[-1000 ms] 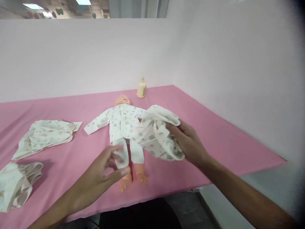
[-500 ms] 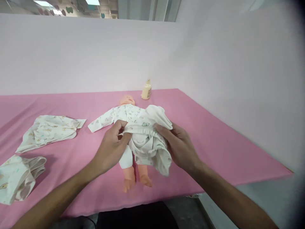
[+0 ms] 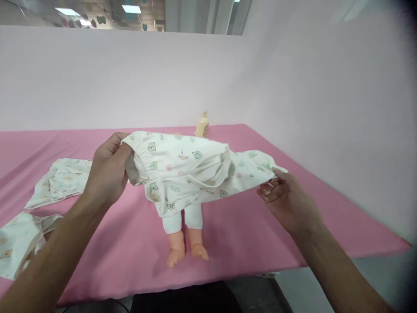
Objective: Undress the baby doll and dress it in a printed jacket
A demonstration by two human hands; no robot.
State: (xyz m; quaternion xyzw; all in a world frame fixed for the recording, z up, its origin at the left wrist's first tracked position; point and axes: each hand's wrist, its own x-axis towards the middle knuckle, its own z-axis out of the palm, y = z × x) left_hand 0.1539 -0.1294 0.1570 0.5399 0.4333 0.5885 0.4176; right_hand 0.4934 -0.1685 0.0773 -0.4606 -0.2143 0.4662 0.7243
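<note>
The printed pants (image 3: 177, 163) span the centre of the frame, stretched sideways over a doll (image 3: 176, 248); I cannot tell whether they touch it. The left hand (image 3: 109, 171), centre left, is clamped on the waistband edge. The right hand (image 3: 289, 204), centre right, pinches the leg end. The hands are well apart. Pink surface extends from the right hand to the table's (image 3: 241, 248) slanting right edge. The doll's feet lie near the front edge, lower centre. A bottle (image 3: 202, 126) stands behind the pants, upper centre.
</note>
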